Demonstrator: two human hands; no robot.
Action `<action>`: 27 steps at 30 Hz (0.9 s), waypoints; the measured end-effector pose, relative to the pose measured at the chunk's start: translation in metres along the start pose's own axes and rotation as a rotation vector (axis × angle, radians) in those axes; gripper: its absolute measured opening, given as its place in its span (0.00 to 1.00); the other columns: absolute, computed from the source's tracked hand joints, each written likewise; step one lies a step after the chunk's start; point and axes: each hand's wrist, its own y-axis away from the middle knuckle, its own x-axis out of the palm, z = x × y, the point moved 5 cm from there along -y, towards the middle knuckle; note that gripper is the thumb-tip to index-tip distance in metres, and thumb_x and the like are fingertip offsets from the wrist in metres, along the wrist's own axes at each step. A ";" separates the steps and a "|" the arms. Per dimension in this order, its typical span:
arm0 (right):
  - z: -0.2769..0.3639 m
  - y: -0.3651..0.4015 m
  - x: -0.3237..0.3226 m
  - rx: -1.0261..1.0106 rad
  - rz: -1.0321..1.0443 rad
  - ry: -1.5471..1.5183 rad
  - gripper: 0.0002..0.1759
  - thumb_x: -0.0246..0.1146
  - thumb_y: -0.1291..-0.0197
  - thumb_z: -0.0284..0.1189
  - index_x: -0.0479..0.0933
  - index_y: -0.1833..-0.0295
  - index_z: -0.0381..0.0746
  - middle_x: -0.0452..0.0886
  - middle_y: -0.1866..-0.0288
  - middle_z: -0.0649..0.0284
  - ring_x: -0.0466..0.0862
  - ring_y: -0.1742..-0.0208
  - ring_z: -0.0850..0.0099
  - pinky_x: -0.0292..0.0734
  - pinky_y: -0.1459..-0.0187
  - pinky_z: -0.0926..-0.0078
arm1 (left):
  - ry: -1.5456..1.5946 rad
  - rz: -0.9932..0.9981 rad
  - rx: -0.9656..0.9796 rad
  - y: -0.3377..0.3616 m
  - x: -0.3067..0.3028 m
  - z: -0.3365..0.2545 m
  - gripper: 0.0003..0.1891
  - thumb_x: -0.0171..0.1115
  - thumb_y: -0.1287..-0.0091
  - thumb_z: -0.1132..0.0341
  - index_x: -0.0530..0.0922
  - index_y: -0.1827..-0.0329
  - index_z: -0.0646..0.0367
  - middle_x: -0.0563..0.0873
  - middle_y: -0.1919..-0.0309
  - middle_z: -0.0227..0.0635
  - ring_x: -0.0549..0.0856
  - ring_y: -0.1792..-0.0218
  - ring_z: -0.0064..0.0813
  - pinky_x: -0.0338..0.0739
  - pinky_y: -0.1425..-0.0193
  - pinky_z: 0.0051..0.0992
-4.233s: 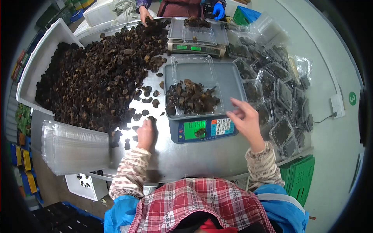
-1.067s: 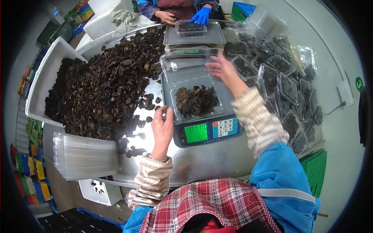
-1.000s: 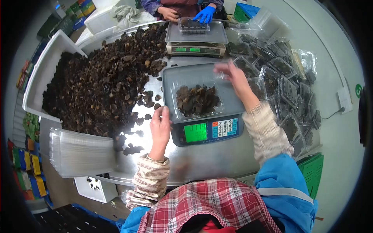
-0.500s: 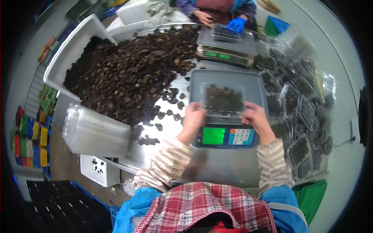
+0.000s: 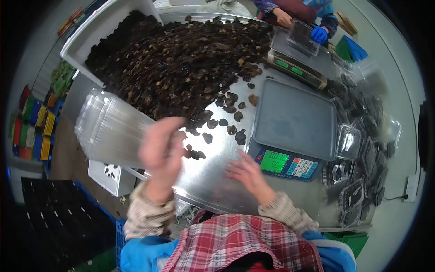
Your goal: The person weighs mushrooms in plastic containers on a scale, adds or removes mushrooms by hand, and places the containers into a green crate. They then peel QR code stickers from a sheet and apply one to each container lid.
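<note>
1. Left hand (image 5: 159, 152): blurred at the clear container stack (image 5: 115, 131), left of the scale (image 5: 294, 120); cannot tell whether gripping.
2. Right hand (image 5: 250, 176): released, fingers spread, just left of the scale.
3. Dark fungus heap (image 5: 181, 68): beyond-left of the scale.

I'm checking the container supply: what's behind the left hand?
A stack of clear containers shows beyond one side of the left hand, dark pieces on the other. What lies directly behind, and any contact, is covered.

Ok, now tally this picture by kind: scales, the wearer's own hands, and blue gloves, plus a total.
Scales: 2, the near scale and the far scale
Wearer's hands: 2, left hand and right hand
Blue glove: 1
Total: 5
</note>
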 end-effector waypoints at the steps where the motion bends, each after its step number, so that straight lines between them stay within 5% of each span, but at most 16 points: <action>1: -0.016 -0.026 0.010 0.103 -0.050 -0.107 0.42 0.59 0.37 0.40 0.43 0.26 0.42 0.59 0.33 0.40 0.71 0.39 0.46 0.73 0.43 0.49 | -0.180 -0.092 0.037 -0.003 -0.031 0.012 0.16 0.57 0.44 0.80 0.78 0.52 0.65 0.83 0.59 0.41 0.82 0.57 0.34 0.74 0.50 0.27; 3: -0.029 -0.070 0.034 0.238 -0.148 -0.242 0.47 0.59 0.39 0.47 0.38 0.26 0.45 0.47 0.29 0.38 0.61 0.32 0.43 0.67 0.39 0.44 | -0.626 -0.089 0.064 -0.013 -0.081 0.025 0.17 0.62 0.43 0.76 0.76 0.49 0.66 0.80 0.52 0.46 0.79 0.50 0.42 0.71 0.44 0.33; 5: -0.028 -0.122 0.053 0.163 -0.170 -0.253 0.51 0.61 0.44 0.53 0.39 0.26 0.48 0.43 0.28 0.38 0.56 0.30 0.42 0.66 0.39 0.44 | -0.886 -0.052 0.007 -0.012 -0.111 0.045 0.21 0.65 0.43 0.73 0.73 0.45 0.66 0.78 0.50 0.47 0.77 0.49 0.46 0.70 0.44 0.36; 10: 0.022 -0.249 0.115 -0.184 -0.280 -0.274 0.52 0.70 0.52 0.48 0.48 0.28 0.42 0.59 0.31 0.52 0.64 0.34 0.56 0.66 0.39 0.58 | -0.552 0.064 -0.335 0.016 -0.141 0.100 0.07 0.59 0.36 0.74 0.76 0.58 0.68 0.81 0.69 0.44 0.82 0.69 0.35 0.75 0.62 0.27; 13: 0.034 -0.322 0.143 -0.473 -0.410 -0.247 0.50 0.74 0.55 0.36 0.53 0.30 0.37 0.68 0.37 0.54 0.70 0.40 0.65 0.64 0.39 0.68 | -0.451 0.049 -0.413 0.016 -0.140 0.102 0.04 0.57 0.37 0.76 0.76 0.64 0.70 0.76 0.77 0.37 0.72 0.77 0.24 0.67 0.71 0.21; 15: 0.046 -0.326 0.160 -0.353 -0.767 0.017 0.42 0.71 0.54 0.29 0.59 0.34 0.35 0.73 0.43 0.55 0.74 0.45 0.65 0.66 0.42 0.70 | -0.392 0.026 -0.484 0.018 -0.141 0.107 0.07 0.56 0.34 0.73 0.74 0.68 0.70 0.74 0.80 0.32 0.70 0.77 0.18 0.64 0.72 0.18; 16: 0.046 -0.338 0.155 -0.353 -0.770 0.003 0.42 0.71 0.54 0.29 0.59 0.34 0.35 0.73 0.43 0.55 0.74 0.45 0.65 0.66 0.42 0.70 | -0.395 0.034 -0.474 0.018 -0.142 0.109 0.07 0.56 0.34 0.73 0.74 0.68 0.70 0.74 0.80 0.32 0.70 0.77 0.18 0.64 0.72 0.18; 18: 0.043 -0.363 0.145 -0.522 -0.509 -0.280 0.33 0.68 0.56 0.22 0.66 0.41 0.34 0.77 0.50 0.54 0.78 0.53 0.65 0.75 0.52 0.67 | -0.315 0.053 -0.584 0.020 -0.146 0.114 0.11 0.53 0.30 0.68 0.74 0.69 0.68 0.71 0.79 0.23 0.65 0.75 0.11 0.57 0.72 0.14; 21: 0.033 -0.362 0.123 -0.401 -0.413 -0.481 0.25 0.65 0.55 0.22 0.71 0.47 0.35 0.78 0.56 0.58 0.79 0.58 0.65 0.77 0.56 0.66 | -0.267 0.087 -0.683 0.011 -0.152 0.114 0.12 0.53 0.31 0.70 0.71 0.72 0.69 0.72 0.82 0.27 0.67 0.77 0.14 0.61 0.73 0.17; 22: 0.034 -0.358 0.119 -0.370 -0.289 -0.565 0.30 0.67 0.57 0.22 0.70 0.43 0.37 0.79 0.56 0.59 0.79 0.59 0.66 0.75 0.63 0.64 | -0.342 0.079 -0.648 0.006 -0.152 0.115 0.15 0.50 0.29 0.68 0.69 0.74 0.67 0.68 0.83 0.24 0.64 0.78 0.12 0.58 0.75 0.17; 23: 0.035 -0.347 0.115 -0.210 -0.341 -0.465 0.25 0.67 0.56 0.24 0.72 0.48 0.43 0.79 0.63 0.64 0.79 0.65 0.69 0.70 0.75 0.66 | -0.356 0.060 -0.631 0.004 -0.153 0.120 0.15 0.50 0.29 0.68 0.69 0.74 0.67 0.68 0.83 0.24 0.64 0.78 0.12 0.58 0.75 0.17; 26: 0.046 -0.344 0.116 -0.134 -0.027 -0.492 0.15 0.66 0.51 0.26 0.70 0.58 0.47 0.78 0.70 0.67 0.77 0.72 0.70 0.62 0.82 0.72 | -0.383 -0.339 -0.606 -0.005 -0.181 0.125 0.14 0.48 0.28 0.67 0.70 0.73 0.64 0.68 0.82 0.24 0.64 0.80 0.12 0.57 0.78 0.17; 27: 0.053 -0.331 0.123 -0.101 0.047 -0.511 0.13 0.65 0.50 0.26 0.69 0.60 0.47 0.78 0.71 0.67 0.77 0.74 0.69 0.62 0.82 0.73 | -0.484 -0.419 -0.433 -0.018 -0.195 0.111 0.13 0.48 0.27 0.66 0.72 0.70 0.64 0.71 0.80 0.25 0.67 0.79 0.12 0.59 0.77 0.16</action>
